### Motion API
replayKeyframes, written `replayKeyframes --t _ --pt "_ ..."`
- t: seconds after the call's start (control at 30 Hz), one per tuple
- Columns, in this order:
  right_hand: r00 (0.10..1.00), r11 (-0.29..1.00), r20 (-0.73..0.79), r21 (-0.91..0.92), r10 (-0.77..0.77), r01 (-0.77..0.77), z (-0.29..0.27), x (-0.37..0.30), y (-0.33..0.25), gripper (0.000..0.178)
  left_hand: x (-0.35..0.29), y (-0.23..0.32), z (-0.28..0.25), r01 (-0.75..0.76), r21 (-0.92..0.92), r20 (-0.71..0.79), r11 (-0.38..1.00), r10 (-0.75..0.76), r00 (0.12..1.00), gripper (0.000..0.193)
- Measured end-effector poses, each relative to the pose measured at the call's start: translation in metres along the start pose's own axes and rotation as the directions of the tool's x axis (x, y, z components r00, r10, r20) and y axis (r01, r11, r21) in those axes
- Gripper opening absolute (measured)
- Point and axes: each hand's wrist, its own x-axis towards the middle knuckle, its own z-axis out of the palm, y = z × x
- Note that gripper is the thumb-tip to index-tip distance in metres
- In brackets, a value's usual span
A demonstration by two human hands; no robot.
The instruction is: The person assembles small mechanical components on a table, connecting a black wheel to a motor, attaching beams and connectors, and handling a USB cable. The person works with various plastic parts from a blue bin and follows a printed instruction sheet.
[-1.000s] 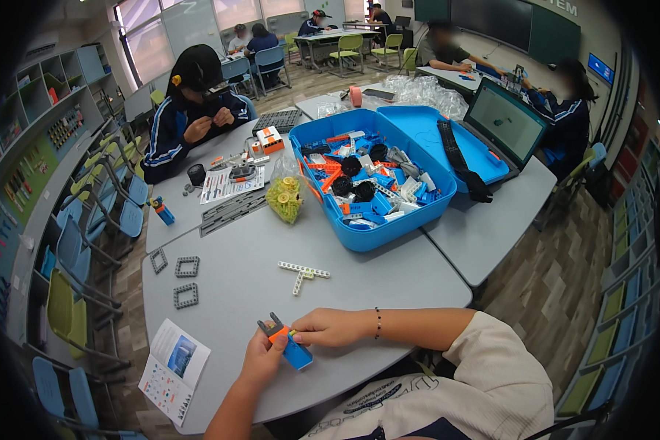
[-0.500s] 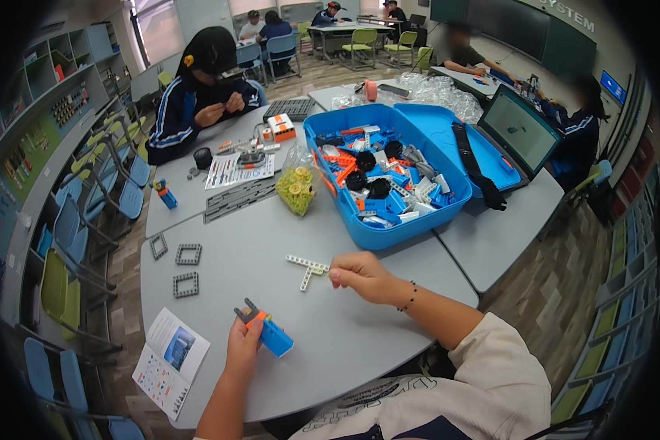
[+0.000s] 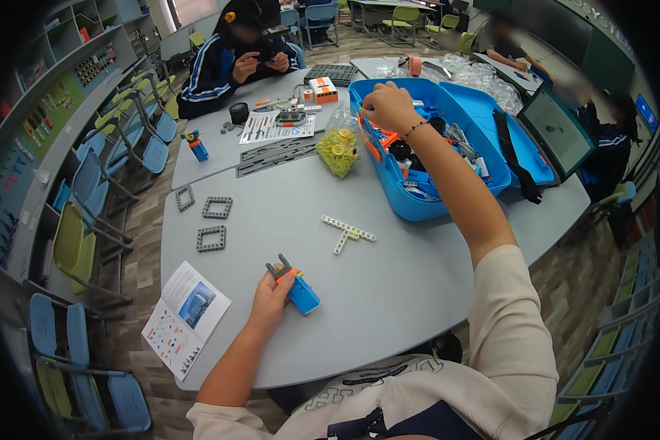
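Observation:
Near the front of the table my left hand grips a small brick-built model with a blue body, an orange part and two grey prongs. My right hand hangs over the far left part of a blue storage bin. Its fingers are bent and closed; whether a small piece is between them is hidden. Mixed blue, orange, white and black building pieces fill the bin. Between my hands and the bin lies a T-shaped piece made of white beams.
Grey square frames and an open leaflet lie to the left. Grey beams and a bag of yellow-green pieces are farther off. A laptop stands right of the bin's lid. A co-worker sits across the table.
My right hand has moved up and away from beside the white beams to over the bin. My left hand keeps its hold on the model. The view has shifted.

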Motion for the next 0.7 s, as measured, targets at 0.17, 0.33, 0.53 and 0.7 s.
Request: replayKeyframes --t 0.17,0.33,0.53,0.7 --pt "0.986 0.999 0.164 0.000 -0.041 0.041 0.027 0.019 0.012 0.020 0.001 0.001 -0.002 -0.014 -0.062 0.001 0.998 0.014 1.000 0.031" --pt "0.963 0.880 0.259 0.472 -0.078 -0.055 0.028 0.020 0.022 0.025 0.001 0.001 -0.003 -0.024 -0.071 0.016 0.997 0.025 1.000 0.031" --pt "0.988 0.703 -0.145 0.697 -0.054 0.141 -0.029 -0.038 -0.028 0.022 0.001 0.004 -0.001 0.004 -0.043 -0.003 0.999 -0.004 1.000 0.033" --pt "0.787 0.582 0.266 0.801 -0.557 0.141 -0.058 -0.143 -0.122 0.023 -0.007 0.011 0.000 -0.018 -0.023 0.034 1.000 0.019 0.999 0.033"
